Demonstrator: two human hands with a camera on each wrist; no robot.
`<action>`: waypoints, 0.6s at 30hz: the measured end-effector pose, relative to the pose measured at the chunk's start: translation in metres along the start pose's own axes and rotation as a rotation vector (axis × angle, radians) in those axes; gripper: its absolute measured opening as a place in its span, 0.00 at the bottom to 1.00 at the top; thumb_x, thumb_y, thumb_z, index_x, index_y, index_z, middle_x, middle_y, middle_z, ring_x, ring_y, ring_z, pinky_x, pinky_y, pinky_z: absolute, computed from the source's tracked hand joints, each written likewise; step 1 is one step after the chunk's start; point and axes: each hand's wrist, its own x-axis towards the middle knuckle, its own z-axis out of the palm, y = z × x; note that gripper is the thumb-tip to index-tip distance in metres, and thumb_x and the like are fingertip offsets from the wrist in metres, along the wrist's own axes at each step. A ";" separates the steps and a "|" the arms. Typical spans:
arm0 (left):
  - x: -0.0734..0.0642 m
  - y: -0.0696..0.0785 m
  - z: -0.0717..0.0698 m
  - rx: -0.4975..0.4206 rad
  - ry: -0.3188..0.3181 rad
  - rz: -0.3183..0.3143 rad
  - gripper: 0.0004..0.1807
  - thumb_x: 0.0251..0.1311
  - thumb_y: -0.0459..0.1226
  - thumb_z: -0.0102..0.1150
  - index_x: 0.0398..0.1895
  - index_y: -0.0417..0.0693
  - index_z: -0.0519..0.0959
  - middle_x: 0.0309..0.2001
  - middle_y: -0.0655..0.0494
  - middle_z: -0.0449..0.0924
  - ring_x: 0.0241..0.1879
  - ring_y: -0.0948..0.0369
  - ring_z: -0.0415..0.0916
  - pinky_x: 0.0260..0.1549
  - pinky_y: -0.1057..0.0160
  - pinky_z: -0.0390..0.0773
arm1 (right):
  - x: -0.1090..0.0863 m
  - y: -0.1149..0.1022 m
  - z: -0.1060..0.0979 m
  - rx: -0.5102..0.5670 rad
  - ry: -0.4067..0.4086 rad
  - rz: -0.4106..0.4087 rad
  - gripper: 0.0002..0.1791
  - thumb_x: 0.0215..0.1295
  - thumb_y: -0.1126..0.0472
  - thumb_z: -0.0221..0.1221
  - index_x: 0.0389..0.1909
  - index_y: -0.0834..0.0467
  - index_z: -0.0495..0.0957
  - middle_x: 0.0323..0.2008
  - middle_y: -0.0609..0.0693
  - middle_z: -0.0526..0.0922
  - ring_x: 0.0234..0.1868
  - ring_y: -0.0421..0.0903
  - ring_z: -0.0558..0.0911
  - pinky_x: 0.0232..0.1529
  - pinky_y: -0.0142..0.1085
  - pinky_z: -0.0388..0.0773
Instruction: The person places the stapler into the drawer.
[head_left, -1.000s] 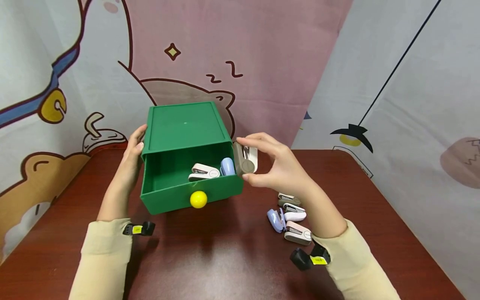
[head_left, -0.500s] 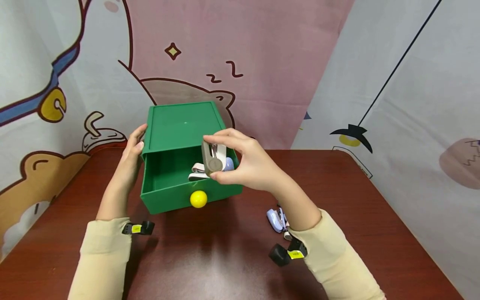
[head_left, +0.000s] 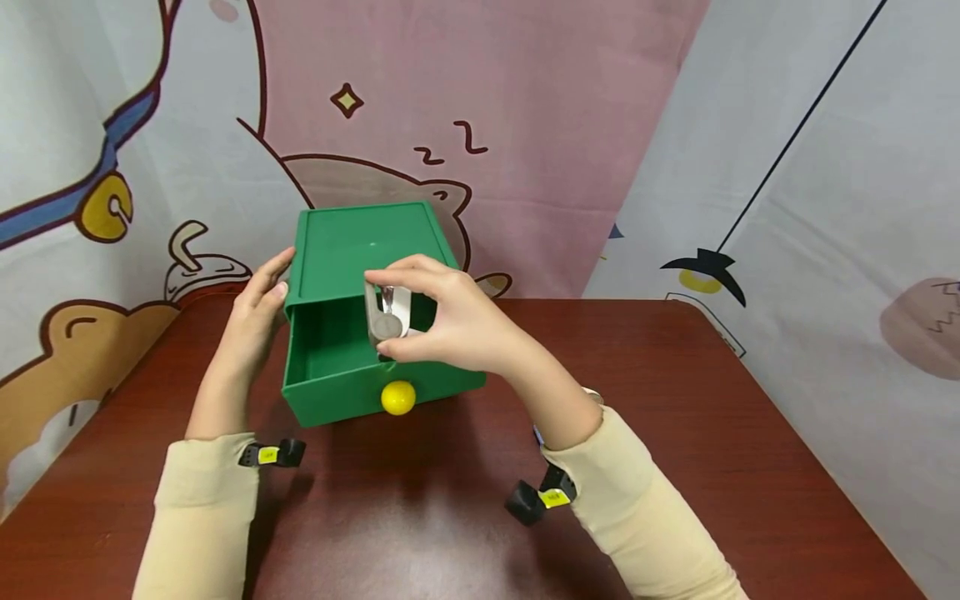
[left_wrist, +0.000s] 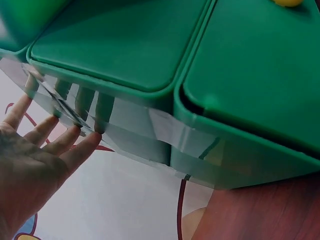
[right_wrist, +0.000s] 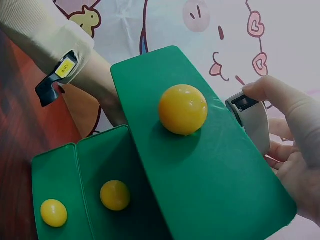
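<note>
Stapler (head_left: 388,325) is at the open drawer (head_left: 330,402), pinched between thumb and fingers of the right hand (head_left: 465,321), which hides some of the inside. The left hand (head_left: 257,318) touches the box (head_left: 360,250).

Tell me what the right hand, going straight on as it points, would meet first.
The right hand, holding a stapler, would probably first meet the upper front edge of the green box; depth is unclear, so it might pass over.

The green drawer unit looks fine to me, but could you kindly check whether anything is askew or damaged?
Nothing stands out: the top drawer is simply pulled out, and the right hand holds a stapler at its opening.
</note>
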 end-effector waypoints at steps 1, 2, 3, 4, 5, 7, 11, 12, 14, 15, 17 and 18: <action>0.000 0.001 -0.001 0.004 0.003 0.000 0.27 0.71 0.36 0.45 0.72 0.46 0.60 0.68 0.46 0.58 0.59 0.57 0.65 0.50 0.68 0.69 | 0.001 0.000 0.001 -0.004 -0.005 0.005 0.34 0.49 0.59 0.72 0.60 0.56 0.76 0.53 0.44 0.74 0.54 0.36 0.70 0.53 0.36 0.70; -0.001 0.001 -0.001 0.006 0.008 0.001 0.27 0.71 0.36 0.46 0.72 0.46 0.61 0.68 0.46 0.59 0.58 0.58 0.66 0.49 0.68 0.70 | 0.002 0.000 0.001 -0.008 -0.011 0.009 0.34 0.49 0.58 0.72 0.60 0.56 0.76 0.53 0.44 0.74 0.54 0.36 0.70 0.53 0.35 0.69; -0.001 0.001 -0.001 0.011 0.009 0.000 0.27 0.71 0.36 0.46 0.72 0.46 0.61 0.68 0.46 0.59 0.58 0.58 0.67 0.48 0.68 0.70 | 0.003 0.000 0.002 -0.012 -0.017 0.013 0.34 0.49 0.58 0.72 0.60 0.56 0.76 0.53 0.44 0.74 0.54 0.36 0.70 0.53 0.34 0.69; -0.001 0.002 -0.001 0.014 0.011 -0.001 0.27 0.70 0.36 0.47 0.72 0.46 0.61 0.67 0.47 0.59 0.57 0.58 0.68 0.48 0.68 0.71 | 0.003 0.000 0.002 -0.013 -0.025 0.018 0.34 0.50 0.58 0.72 0.61 0.56 0.76 0.53 0.43 0.74 0.54 0.36 0.70 0.52 0.34 0.70; -0.001 0.002 -0.001 0.017 0.013 -0.002 0.27 0.70 0.36 0.47 0.71 0.46 0.62 0.67 0.47 0.60 0.56 0.59 0.68 0.47 0.68 0.71 | 0.004 0.000 0.002 -0.011 -0.036 0.023 0.33 0.50 0.58 0.72 0.61 0.56 0.76 0.53 0.43 0.74 0.53 0.36 0.70 0.52 0.34 0.70; 0.000 0.003 0.000 0.018 0.018 -0.004 0.26 0.70 0.36 0.47 0.71 0.46 0.62 0.67 0.47 0.60 0.55 0.59 0.69 0.47 0.68 0.72 | 0.005 0.001 0.002 -0.002 -0.064 0.030 0.33 0.51 0.58 0.72 0.61 0.56 0.75 0.53 0.43 0.74 0.52 0.36 0.71 0.51 0.36 0.71; 0.000 0.003 0.000 0.016 0.016 -0.007 0.26 0.71 0.36 0.47 0.71 0.46 0.62 0.68 0.47 0.59 0.55 0.60 0.69 0.46 0.68 0.72 | 0.011 0.003 0.004 -0.007 -0.125 0.041 0.33 0.52 0.56 0.71 0.61 0.56 0.75 0.54 0.43 0.74 0.51 0.36 0.71 0.49 0.36 0.72; 0.000 0.003 0.000 0.016 0.015 -0.009 0.26 0.71 0.36 0.46 0.71 0.46 0.62 0.68 0.47 0.59 0.55 0.60 0.69 0.46 0.68 0.72 | 0.012 0.004 0.005 -0.018 -0.140 0.044 0.33 0.53 0.56 0.71 0.61 0.56 0.75 0.54 0.43 0.74 0.51 0.36 0.71 0.49 0.35 0.72; 0.000 0.003 -0.001 0.017 0.012 -0.012 0.26 0.71 0.36 0.46 0.71 0.46 0.62 0.69 0.47 0.58 0.55 0.60 0.69 0.45 0.69 0.73 | 0.015 0.004 0.005 -0.045 -0.176 0.047 0.33 0.53 0.55 0.71 0.61 0.56 0.75 0.55 0.44 0.74 0.51 0.35 0.71 0.49 0.32 0.71; 0.000 0.003 -0.001 0.020 0.011 -0.016 0.26 0.71 0.36 0.46 0.71 0.46 0.62 0.69 0.47 0.57 0.55 0.60 0.68 0.45 0.69 0.73 | 0.017 0.005 0.006 -0.056 -0.195 0.049 0.33 0.54 0.54 0.71 0.61 0.55 0.75 0.55 0.44 0.74 0.51 0.35 0.71 0.50 0.32 0.71; 0.000 0.003 -0.002 0.018 0.002 -0.016 0.26 0.71 0.36 0.46 0.72 0.46 0.62 0.70 0.47 0.56 0.55 0.60 0.68 0.44 0.69 0.73 | 0.020 0.005 0.006 -0.071 -0.234 0.056 0.33 0.54 0.54 0.71 0.61 0.55 0.74 0.56 0.44 0.74 0.51 0.35 0.70 0.49 0.30 0.70; 0.000 0.003 -0.002 0.018 0.000 -0.017 0.26 0.71 0.36 0.46 0.72 0.46 0.62 0.70 0.47 0.56 0.55 0.60 0.68 0.44 0.69 0.73 | 0.021 0.005 0.006 -0.076 -0.251 0.057 0.33 0.54 0.53 0.71 0.61 0.55 0.74 0.56 0.44 0.74 0.51 0.35 0.70 0.49 0.30 0.70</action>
